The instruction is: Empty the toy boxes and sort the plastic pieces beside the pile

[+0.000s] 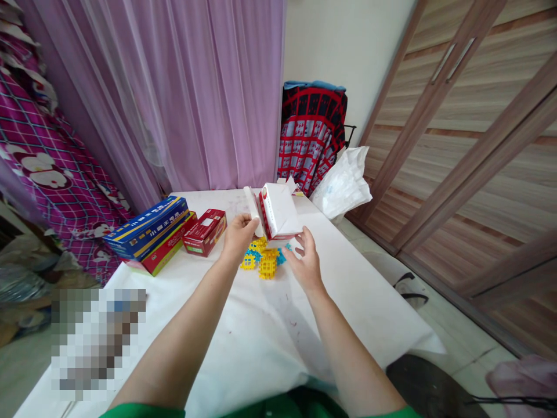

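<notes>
A white and red carton [278,210] is held tilted above the white table [261,325]. My left hand [238,235] grips its left side near the open flap, fingers closed on it. My right hand [306,259] supports the lower right corner of the carton with spread fingers. Under the carton lies a small heap of yellow and blue plastic building pieces [263,258].
A small red box [205,231] and a stack of long blue and red boxes [150,232] lie at the table's left. A white plastic bag [343,183] and a red patterned cloth [311,133] stand behind. Wooden sliding doors fill the right side.
</notes>
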Demonstrator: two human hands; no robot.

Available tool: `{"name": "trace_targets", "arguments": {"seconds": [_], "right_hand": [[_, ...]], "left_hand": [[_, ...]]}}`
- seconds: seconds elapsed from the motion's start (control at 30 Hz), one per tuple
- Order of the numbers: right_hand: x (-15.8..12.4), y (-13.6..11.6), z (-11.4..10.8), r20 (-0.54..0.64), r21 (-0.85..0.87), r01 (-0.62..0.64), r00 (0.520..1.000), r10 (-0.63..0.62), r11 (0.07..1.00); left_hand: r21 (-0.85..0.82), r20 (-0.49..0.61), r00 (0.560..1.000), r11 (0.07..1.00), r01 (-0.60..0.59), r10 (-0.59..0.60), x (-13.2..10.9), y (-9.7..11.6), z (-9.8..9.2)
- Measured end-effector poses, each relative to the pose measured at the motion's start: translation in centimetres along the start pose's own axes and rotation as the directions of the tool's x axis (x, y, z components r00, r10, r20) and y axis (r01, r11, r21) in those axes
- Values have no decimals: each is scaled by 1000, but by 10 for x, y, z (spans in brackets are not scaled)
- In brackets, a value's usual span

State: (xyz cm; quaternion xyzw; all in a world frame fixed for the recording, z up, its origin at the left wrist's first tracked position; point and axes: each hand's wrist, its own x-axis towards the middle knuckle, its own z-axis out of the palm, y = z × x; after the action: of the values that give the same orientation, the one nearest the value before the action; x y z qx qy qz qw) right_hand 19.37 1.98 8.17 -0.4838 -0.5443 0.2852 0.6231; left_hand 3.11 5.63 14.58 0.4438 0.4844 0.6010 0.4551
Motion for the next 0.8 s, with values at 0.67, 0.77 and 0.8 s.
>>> {"name": "trace_targets", "arguments": {"seconds": [0.67, 0.77, 0.8], "right_hand": [[56, 71, -64, -168, 343, -625, 694, 700, 702], [69, 76, -51, -15, 529, -702, 554, 832, 477], [77, 75, -42, 41, 557, -714, 534, 844, 425]], "left_hand": [[736, 625, 779, 374, -565, -52, -69, -118, -26], [783, 613, 787, 185, -594, -64, -73, -137, -36], [798, 594, 804, 154, -583, -33, -71, -141, -37]]}}
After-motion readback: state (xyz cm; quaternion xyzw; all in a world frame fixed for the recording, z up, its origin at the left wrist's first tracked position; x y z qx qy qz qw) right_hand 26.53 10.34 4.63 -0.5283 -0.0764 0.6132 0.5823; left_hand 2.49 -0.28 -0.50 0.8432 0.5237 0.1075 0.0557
